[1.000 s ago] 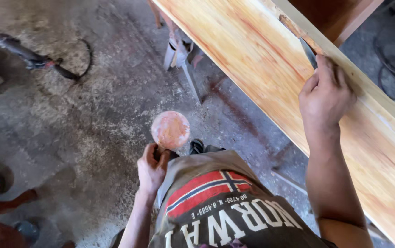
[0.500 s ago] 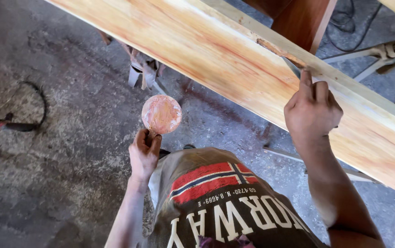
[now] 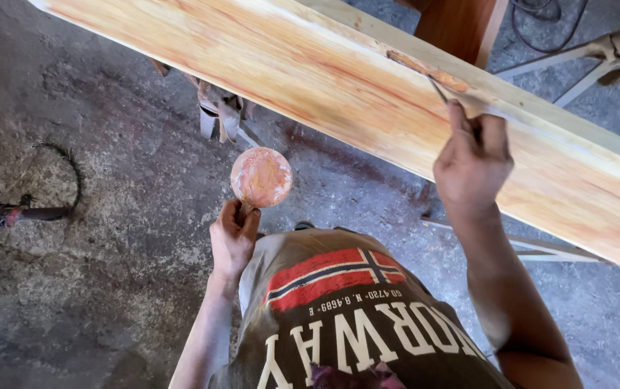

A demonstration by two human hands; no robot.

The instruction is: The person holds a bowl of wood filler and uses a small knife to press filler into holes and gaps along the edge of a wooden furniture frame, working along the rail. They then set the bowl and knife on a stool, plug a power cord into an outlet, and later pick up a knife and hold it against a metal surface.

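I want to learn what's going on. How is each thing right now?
Left hand: shut on the round disc's edge.
Round disc: held up, smeared with orange-pink filler.
Right hand: gripping a thin blade.
Thin blade: tip pressed to the plank's edge.
Wooden plank: lying slanted, streaked orange-red.
Concrete floor: stained, dusty.

head cam | looks steeply down | close over plank point(image 3: 339, 86), floor point(image 3: 72, 302)

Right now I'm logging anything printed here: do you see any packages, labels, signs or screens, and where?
No packages, signs or screens in view.
Shirt print: on the person's chest, bottom centre; a red flag-like rectangle with a dark, white-edged cross, and large pale letters below it.
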